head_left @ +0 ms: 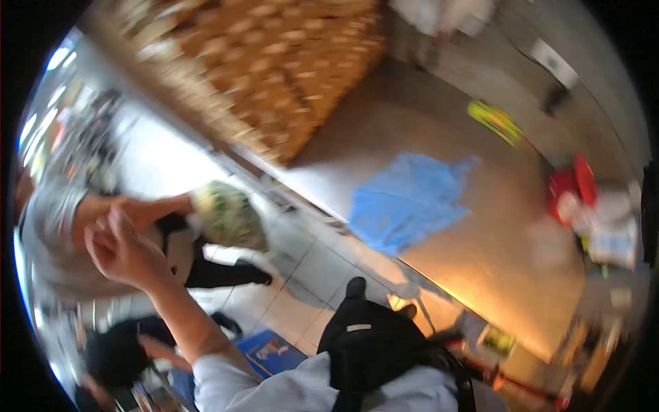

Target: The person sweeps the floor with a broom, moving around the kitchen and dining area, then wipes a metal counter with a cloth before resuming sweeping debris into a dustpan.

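Observation:
My left hand [127, 250] is raised at the left, blurred, its fingers loosely bent and somewhat apart, with nothing visible in them. It overlaps the view of a person in a grey shirt [51, 240], who holds a pale green bag [230, 216]. Whether my hand touches that person cannot be made out. A crumpled blue cloth [408, 202] lies on the brown tabletop [508, 233], partly over its near edge. My right hand is out of view.
A large woven basket or mat [274, 62] covers the table's upper left. Farther right are a yellow-green item [495, 122], a red container [563, 196] and a white power strip [555, 63]. Another person in dark clothing [117, 350] is low at the left, beside a blue box [274, 353].

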Demonstrator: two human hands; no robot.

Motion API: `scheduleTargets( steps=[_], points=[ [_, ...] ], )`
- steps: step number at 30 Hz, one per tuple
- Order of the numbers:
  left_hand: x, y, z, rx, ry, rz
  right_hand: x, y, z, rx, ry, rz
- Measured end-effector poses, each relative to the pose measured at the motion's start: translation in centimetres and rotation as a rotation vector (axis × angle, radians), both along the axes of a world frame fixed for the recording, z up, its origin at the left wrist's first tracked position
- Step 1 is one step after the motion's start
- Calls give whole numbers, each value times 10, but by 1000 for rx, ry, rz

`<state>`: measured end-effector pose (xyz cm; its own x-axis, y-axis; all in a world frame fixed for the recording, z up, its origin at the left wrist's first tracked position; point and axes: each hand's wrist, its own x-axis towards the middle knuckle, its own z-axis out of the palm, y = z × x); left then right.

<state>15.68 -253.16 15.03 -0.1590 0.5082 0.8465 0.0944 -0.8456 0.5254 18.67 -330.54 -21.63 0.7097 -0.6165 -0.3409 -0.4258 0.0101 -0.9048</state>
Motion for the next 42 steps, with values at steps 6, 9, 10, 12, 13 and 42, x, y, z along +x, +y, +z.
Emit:
scheduleTargets(
  steps=[6, 9, 10, 12, 13, 42],
  points=[
    [93, -59, -130, -555, 327, -767, -67, 30, 67, -33, 93, -416],
    [119, -109, -150, -467, 529, -1041, -81, 35, 78, -38, 23, -453],
    [127, -124, -156, -417, 577, -1103, -90, 28, 71, -73, 25, -456],
    [138, -173, -152, -399, 615, -1264, -120, 7, 38, -215, -94, -401],
    [141, -196, -152, -426, 633, -1394, -127, 14, 46, -197, -135, -466],
    [71, -715, -69, -236, 629, -3125, -65, -23, 0, -431, -136, 59]
  ],
)
